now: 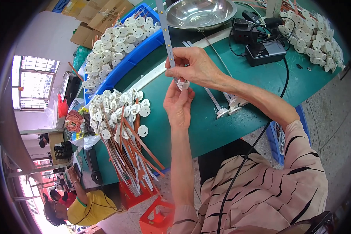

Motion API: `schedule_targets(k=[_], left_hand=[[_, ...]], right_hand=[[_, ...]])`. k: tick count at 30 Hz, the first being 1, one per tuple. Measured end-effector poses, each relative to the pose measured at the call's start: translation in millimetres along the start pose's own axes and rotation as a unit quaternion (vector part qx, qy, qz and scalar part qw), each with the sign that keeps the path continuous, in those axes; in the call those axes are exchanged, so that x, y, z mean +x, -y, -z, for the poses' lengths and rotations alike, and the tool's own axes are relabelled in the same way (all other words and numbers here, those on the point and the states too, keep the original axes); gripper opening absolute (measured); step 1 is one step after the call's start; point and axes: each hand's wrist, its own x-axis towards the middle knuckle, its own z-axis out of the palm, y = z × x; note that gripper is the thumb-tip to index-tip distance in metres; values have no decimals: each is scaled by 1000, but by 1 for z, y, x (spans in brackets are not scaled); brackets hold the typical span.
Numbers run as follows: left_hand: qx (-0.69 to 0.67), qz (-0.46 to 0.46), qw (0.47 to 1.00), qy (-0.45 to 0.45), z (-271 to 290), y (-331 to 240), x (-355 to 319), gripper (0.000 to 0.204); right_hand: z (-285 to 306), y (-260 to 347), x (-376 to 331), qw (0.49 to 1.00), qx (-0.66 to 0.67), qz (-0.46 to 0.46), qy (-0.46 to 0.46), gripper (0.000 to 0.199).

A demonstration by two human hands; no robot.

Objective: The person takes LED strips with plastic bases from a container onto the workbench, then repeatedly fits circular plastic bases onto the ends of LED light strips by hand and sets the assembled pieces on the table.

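My right hand (197,68) pinches a narrow LED strip (165,31) between thumb and fingers near its lower end. The strip stands nearly upright and runs out past the top of the picture. Just below, my left hand (178,103) grips a small white plastic cap (182,84) at the strip's lower end. Fingers partly cover that joint, so I cannot tell whether the two are fastened. On the green table (210,132), right of my left hand, lie a few strips with white caps (222,112) on their ends.
Strips with round white caps (115,105) are heaped at left, before a blue bin (119,70) full of white discs. A metal bowl (201,15) stands at the back. Black adapters (265,52) with cables and another white disc pile (312,39) lie right. A person in yellow (90,206) sits lower left.
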Motion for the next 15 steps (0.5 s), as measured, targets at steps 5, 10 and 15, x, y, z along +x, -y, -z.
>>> schedule_targets(k=[5,10,15], left_hand=[[7,-31,999,-12,-8,-1,-2,52],[32,-51,998,-12,0,0,-1,50],[-68,-23,996,44,8,0,1,43]], right_hand=[[-2,1,0,999,-5,-12,-48,14],[-2,1,-3,996,70,-53,-29,13],[-5,3,-4,994,98,-43,-37,11]])
